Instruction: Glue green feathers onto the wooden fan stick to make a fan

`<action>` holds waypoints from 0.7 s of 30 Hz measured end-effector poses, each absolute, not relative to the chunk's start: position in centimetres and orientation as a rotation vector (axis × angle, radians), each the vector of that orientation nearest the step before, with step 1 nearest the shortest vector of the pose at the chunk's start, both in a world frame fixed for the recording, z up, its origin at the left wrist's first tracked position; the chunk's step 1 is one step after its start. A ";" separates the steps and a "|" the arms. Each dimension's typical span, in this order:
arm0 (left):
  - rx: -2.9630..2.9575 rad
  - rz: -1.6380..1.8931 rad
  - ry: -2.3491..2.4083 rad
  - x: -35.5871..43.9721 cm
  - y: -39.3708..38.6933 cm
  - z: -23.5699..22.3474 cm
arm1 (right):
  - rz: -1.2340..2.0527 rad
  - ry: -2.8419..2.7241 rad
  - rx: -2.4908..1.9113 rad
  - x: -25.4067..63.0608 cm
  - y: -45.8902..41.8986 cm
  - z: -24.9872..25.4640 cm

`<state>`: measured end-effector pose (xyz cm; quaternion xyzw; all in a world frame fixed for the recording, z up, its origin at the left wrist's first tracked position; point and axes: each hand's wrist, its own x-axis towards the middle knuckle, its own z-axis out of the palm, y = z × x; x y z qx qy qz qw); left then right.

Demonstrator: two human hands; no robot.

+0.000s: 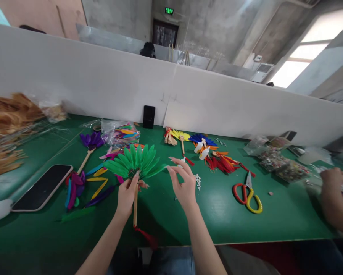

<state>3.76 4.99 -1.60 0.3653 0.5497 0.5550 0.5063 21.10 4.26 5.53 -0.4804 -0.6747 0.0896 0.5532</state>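
Above the green table (217, 217): a green feather fan (136, 160).
Left hand (127, 193): gripping its handle (135, 210) top.
Right hand (185, 183): curled at one feather's (158, 169) tip; cannot tell whether pinching.

Strong daylight, soft shadows
The window (310, 50) at upper right burns white; a pale sheen crosses the tabletop (217, 221); the red tassel (148, 237) blurs; wide-angle stretching distorts the edges.

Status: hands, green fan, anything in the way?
Left hand holding green feather fan at handle's top. Right hand at its rightmost feather tip, grip unclear. Scissors off right, not in the way.
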 end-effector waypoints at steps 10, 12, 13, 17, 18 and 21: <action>0.814 1.340 1.331 3.5 4.8 -1.9 | 0.671 -1.355 -1.072 21.7 1.8 6.1; 0.811 1.331 1.314 3.4 4.8 -2.0 | 0.810 -1.288 -1.116 22.6 0.4 5.2; 0.815 1.324 1.303 3.4 4.8 -2.0 | 0.869 -1.255 -1.140 23.3 -0.5 4.7; 0.843 1.286 1.289 3.3 4.6 -2.0 | 0.902 -1.149 -1.374 27.4 -5.0 2.3; 0.848 1.278 1.292 3.3 4.6 -2.1 | 0.904 -1.144 -1.471 28.6 -6.2 1.6; 0.847 1.265 1.315 3.3 4.6 -2.2 | 0.863 -1.281 -1.834 31.7 -8.9 -0.1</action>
